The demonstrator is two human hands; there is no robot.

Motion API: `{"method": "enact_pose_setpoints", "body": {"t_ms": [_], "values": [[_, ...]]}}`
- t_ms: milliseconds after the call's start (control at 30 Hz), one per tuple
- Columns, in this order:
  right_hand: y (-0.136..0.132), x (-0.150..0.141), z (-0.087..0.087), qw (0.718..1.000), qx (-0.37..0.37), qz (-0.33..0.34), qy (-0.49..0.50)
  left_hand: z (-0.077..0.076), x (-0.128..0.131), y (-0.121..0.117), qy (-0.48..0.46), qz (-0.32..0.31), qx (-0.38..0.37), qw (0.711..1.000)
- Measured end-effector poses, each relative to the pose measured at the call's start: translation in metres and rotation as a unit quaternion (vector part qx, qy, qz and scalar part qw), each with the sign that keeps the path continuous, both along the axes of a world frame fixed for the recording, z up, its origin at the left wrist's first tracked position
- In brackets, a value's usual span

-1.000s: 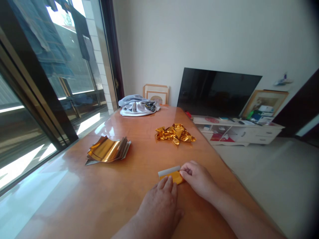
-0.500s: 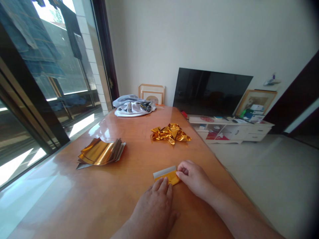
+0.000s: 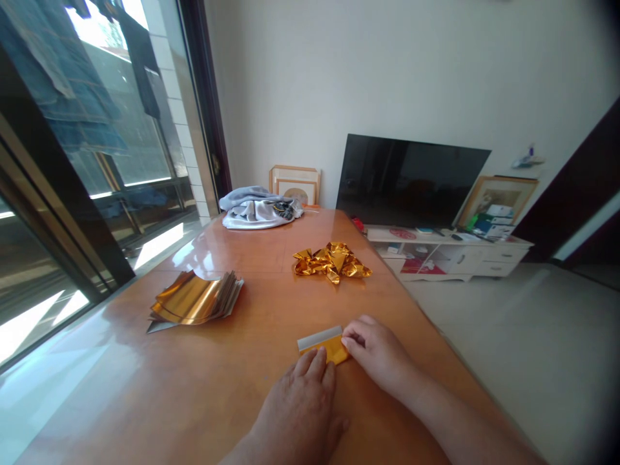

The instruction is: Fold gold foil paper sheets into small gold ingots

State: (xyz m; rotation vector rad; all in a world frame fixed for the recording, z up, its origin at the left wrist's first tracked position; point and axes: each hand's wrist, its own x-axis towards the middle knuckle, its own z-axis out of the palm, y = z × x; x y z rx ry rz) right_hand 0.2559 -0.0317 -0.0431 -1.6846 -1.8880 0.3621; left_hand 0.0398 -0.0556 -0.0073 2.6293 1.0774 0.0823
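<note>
A folded sheet of gold foil paper (image 3: pixel 334 349) lies on the wooden table (image 3: pixel 232 400), with a grey strip along its far edge. My left hand (image 3: pixel 303 394) rests over its near left part, fingers stretched out and pressing it down. My right hand (image 3: pixel 372 349) pinches the paper's right end between thumb and curled fingers. Beyond the hands sits a pile of folded gold foil pieces (image 3: pixel 334 261). To the left is a stack of loose gold foil sheets (image 3: pixel 194 298), curled at the edges. The paper's near edge is partly hidden by my left fingers.
Bundled grey cloth (image 3: pixel 259 208) lies at the table's far end, with framed pictures (image 3: pixel 295 181) behind it. A large television (image 3: pixel 411 184) and a low white cabinet (image 3: pixel 460 258) stand beyond the right edge. Glass sliding doors (image 3: pixel 126 129) are at the left.
Almost nothing differs. The view has shifted very slightly, and both hands remain on the folded foil paper in about the same pose.
</note>
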Motion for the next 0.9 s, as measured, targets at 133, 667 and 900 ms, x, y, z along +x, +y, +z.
{"method": "enact_pose_setpoints", "body": {"t_ms": [133,667,900], "values": [[0.000,-0.001,0.000,1.000,0.000,-0.001,-0.009,0.000,0.000,0.000,0.001,-0.002,0.003,1.000],[-0.004,-0.003,0.005,0.997,-0.002,-0.003,-0.074,0.010,-0.006,0.003,-0.023,0.017,-0.029,0.999],[-0.005,-0.002,0.006,0.995,0.001,-0.003,-0.102,0.009,-0.006,0.006,-0.044,-0.024,-0.001,0.999]]}}
